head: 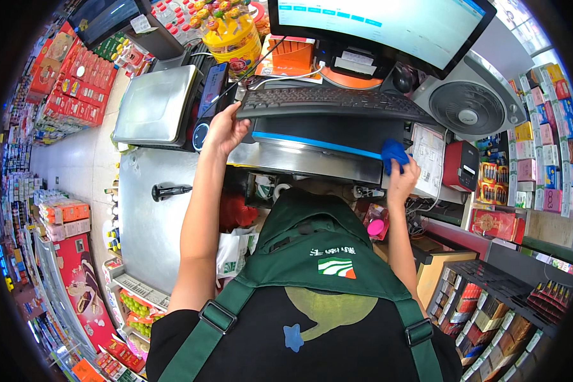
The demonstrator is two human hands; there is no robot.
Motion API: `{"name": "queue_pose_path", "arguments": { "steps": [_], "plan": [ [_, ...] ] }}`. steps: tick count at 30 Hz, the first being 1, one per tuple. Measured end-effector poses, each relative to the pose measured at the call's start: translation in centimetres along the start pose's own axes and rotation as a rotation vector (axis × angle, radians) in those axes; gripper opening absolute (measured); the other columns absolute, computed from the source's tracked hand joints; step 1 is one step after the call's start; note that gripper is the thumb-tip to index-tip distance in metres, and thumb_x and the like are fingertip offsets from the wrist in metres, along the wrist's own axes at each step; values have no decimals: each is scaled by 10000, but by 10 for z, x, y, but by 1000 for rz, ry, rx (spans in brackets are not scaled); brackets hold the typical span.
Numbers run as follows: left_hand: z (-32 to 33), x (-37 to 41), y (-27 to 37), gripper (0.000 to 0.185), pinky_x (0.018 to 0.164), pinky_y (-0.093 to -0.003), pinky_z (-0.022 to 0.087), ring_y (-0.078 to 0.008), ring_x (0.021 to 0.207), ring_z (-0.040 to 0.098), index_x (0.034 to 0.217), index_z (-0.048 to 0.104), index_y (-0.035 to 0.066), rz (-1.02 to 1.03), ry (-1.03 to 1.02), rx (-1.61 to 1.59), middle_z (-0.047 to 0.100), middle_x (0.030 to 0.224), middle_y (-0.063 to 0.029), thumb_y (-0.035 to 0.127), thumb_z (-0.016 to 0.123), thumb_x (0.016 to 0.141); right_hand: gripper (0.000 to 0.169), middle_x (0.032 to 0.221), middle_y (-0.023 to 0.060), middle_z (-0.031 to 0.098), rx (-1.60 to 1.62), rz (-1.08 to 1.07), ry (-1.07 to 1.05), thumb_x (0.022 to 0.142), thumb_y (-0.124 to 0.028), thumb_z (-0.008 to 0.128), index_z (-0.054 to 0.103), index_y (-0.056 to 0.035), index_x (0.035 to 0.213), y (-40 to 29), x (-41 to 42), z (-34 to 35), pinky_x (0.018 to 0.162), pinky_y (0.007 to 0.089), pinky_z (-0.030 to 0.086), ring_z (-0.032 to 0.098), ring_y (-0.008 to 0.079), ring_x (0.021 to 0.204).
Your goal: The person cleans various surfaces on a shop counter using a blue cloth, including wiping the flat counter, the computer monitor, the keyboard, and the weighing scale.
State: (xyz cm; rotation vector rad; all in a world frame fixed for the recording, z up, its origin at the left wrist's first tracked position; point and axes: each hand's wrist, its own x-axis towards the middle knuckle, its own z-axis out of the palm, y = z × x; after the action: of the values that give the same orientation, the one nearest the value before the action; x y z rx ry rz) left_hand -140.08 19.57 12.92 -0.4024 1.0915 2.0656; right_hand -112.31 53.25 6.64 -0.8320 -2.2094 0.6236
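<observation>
My left hand (228,126) grips the left end of a black computer keyboard (324,101), its fingertips at the edge. The keyboard is above a black box with a blue stripe (315,133), perhaps a cash drawer, on the metal counter. At the box's right front corner, my right hand (403,174) holds a crumpled blue cloth (394,153). Behind the keyboard is a lit monitor (377,28), with a black mouse (402,78) near its base. A scale with a metal plate (155,105) lies left of my left hand.
A black handheld scanner (171,192) lies on the left metal counter (148,238). A yellow tub of lollipops (234,50) and an orange box (292,53) stand behind. To the right are a grey fan (468,105), papers (427,153) and a small red device (461,166). A cable crosses above the keyboard.
</observation>
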Motion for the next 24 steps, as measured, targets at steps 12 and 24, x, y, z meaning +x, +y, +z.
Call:
{"name": "queue_pose_path", "arguments": {
  "steps": [12, 24],
  "plan": [
    [18, 23, 30, 224, 532, -229, 581, -183, 593, 640, 929, 505, -52, -137, -113, 88, 619, 753, -132, 167, 461, 946, 436, 1272, 115, 555, 94, -629, -483, 753, -199, 683, 611, -138, 1179, -161, -28, 128, 988, 395, 424, 495, 321, 1202],
    [3, 33, -10, 295, 655, -456, 582, -170, 570, 569, 1077, 529, 100, -128, -117, 60, 589, 797, -55, 346, 465, 927, 426, 1213, 309, 514, -402, -99, -230, 765, -270, 550, 638, 82, 988, -24, 17, 61, 1078, 565, 226, 400, 471, 1222]
  ]
}}
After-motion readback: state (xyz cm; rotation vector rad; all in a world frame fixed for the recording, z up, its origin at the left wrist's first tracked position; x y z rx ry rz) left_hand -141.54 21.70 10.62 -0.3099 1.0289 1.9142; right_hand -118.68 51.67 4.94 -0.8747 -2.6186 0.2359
